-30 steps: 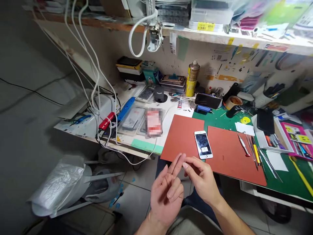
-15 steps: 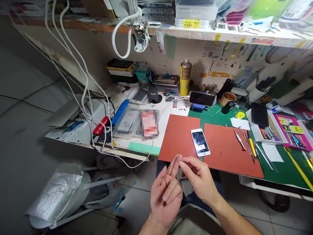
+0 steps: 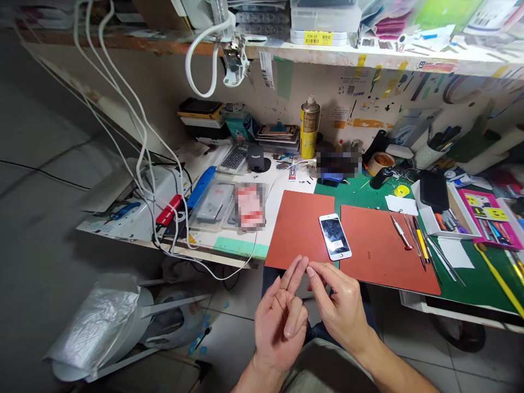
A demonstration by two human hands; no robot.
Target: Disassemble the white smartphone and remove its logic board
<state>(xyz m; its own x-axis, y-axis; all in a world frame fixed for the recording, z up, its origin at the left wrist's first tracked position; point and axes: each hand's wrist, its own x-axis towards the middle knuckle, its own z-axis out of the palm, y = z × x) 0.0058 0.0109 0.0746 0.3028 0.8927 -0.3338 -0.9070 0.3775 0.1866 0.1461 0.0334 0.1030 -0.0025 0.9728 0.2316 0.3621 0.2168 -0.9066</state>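
Layout, as I see it from beside the person: the desk (image 3: pixel 270 218) extends across the work position from 10 to 3 o'clock. On it, a left mat (image 3: pixel 301 226) and a right mat (image 3: pixel 385 254) lie side by side at 12 and 1 o'clock, a narrow gap between them.

Left hand (image 3: pixel 282 316): palm up, half open, two fingers extended, the others bent; nothing shows in the palm. Right hand (image 3: pixel 341 305): thumb and index finger drawn together at those extended fingertips. Whether a small part sits in this pinch I cannot tell; it is too fine to see.

Phone (image 3: pixel 335 237): screen up, mostly on the left mat, at 12 o'clock from the right hand, untouched. Screwdriver (image 3: pixel 401 233): between 1 and 2 o'clock, on the right mat. White label (image 3: pixel 337 244): on the phone's screen.

Step in hand, by my judgement: fingertip work, phone set aside. Handling the phone would call for freeing the pinch, then gripping its edges, clear of the label.
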